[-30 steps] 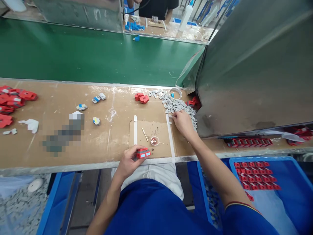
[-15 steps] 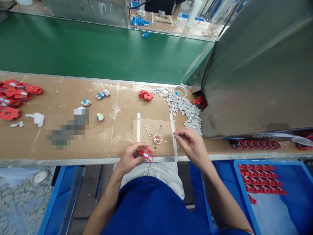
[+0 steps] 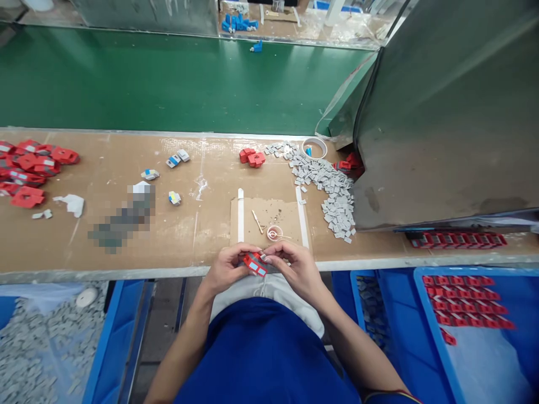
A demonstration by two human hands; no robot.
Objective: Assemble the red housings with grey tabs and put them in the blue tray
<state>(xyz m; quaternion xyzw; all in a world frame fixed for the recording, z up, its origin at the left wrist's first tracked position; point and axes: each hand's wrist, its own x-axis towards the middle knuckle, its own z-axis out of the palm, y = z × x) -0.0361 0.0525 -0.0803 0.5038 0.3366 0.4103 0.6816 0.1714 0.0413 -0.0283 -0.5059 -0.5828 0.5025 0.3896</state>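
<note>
My left hand (image 3: 229, 268) grips a red toy vehicle body (image 3: 255, 265) with pale windows at the table's front edge. My right hand (image 3: 297, 266) meets it from the right, thumb and finger pinched on a small grey piece (image 3: 264, 257) against the body's upper end. Just beyond the hands is a small round cup (image 3: 274, 233) with a thin stick lying across it. A white stick (image 3: 257, 221) rests on the cardboard sheet (image 3: 244, 224), which is held by tape strips. To the right spreads a heap of flat grey pieces (image 3: 322, 178).
A tape roll (image 3: 314, 141) lies by the grey heap. Red bodies (image 3: 29, 163) are piled at the left; two more (image 3: 252, 157) sit at mid-table. A metal housing (image 3: 442, 129) bounds the right. Beyond runs a green belt (image 3: 168, 84). A blue bin (image 3: 421, 280) holds rows of red bodies.
My right hand has come left and down from beside the grey heap to the red body, bringing the small grey piece against it. My left hand keeps its hold.
</note>
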